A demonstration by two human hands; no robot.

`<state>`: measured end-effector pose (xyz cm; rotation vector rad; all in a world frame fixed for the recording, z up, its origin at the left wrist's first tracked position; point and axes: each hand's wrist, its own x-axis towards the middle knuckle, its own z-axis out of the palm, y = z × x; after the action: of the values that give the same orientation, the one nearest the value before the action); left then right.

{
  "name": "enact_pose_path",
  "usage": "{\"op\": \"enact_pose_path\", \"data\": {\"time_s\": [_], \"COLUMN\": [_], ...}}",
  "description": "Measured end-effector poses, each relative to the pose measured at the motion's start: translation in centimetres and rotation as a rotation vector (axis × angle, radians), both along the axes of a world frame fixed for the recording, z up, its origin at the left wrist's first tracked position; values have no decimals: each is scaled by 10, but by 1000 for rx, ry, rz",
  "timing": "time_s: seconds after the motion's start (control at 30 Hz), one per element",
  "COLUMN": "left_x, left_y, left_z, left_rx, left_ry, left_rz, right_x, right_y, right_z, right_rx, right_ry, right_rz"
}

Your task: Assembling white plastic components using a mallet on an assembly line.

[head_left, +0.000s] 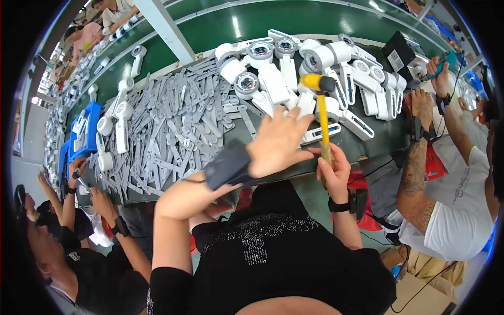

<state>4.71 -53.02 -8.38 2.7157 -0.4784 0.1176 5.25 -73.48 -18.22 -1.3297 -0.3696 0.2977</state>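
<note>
My right hand (337, 170) is wrapped round the handle of a mallet (323, 122), which stands upright with its yellow and black head at the top. Fingers spread and palm down, my left hand (277, 143) reaches across the table's near edge toward white handle-shaped housings (274, 84). Its fingertips overlap the nearest ones in the picture; whether they touch cannot be told. Just right of those fingers lies a white handle piece with a dark slot (321, 134). Several housings carry round heads, some showing round inner parts.
A big heap of flat grey plastic strips (178, 113) covers the table's left half. Co-workers sit close on both sides; the right one's hand (421, 107) rests at the table, the left one's hands work near a blue bin (86, 128). A white post (167, 31) rises behind.
</note>
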Motion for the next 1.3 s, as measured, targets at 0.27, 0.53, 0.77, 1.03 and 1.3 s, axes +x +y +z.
{"op": "enact_pose_path", "data": {"time_s": [0.27,0.53,0.77,1.03,1.3], "left_x": [41,41,19,-53,-78], "left_y": [-47,-57,-44,2,-6], "left_z": [-23,-28,-12,-15,-27], "left_rx": [273,262,1,-953,-1818], "left_ry": [99,106,64,113,150], "left_rz": [206,222,239,207,99], "right_x": [20,87,87,54,10], "right_y": [-47,-64,-84,-90,10], "right_z": [6,12,29,9,57], "right_rx": [-90,-649,-878,-342,-14], "right_ry": [-121,-286,-402,-43,82], "right_rz": [-424,-556,-475,-606,-248]}}
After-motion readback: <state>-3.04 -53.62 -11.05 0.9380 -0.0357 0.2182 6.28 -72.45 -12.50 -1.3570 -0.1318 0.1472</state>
